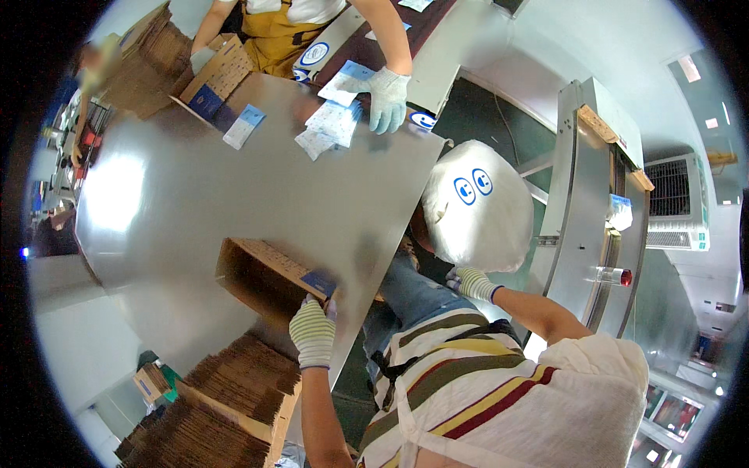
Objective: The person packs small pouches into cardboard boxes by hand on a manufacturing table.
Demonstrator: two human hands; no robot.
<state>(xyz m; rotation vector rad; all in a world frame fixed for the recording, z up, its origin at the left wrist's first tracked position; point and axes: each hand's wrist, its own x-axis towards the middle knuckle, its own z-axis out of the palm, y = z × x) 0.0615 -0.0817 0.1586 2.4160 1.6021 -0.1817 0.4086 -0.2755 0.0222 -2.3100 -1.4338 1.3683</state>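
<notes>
My left hand (314, 334), in a striped knit glove, pinches the near right edge of an open cardboard box (269, 257) that lies on the metal table. Its open side shows a dark inside, and a blue patch marks its outer face. At my right side, my right hand (473, 283) wears the same sort of glove. Its fingers are loosely stretched out with nothing visible in them, beside the lower edge of a bulging white cover (488, 222) with two blue face stickers.
Across the metal table (187, 187), a co-worker's gloved hand (388, 100) rests by several blue-and-white packets (331, 125); the other holds a second cardboard box (214, 86). Flattened cardboard stacks stand at lower left (234, 382) and far left (148, 62). A metal conveyor frame (573, 203) runs along the right.
</notes>
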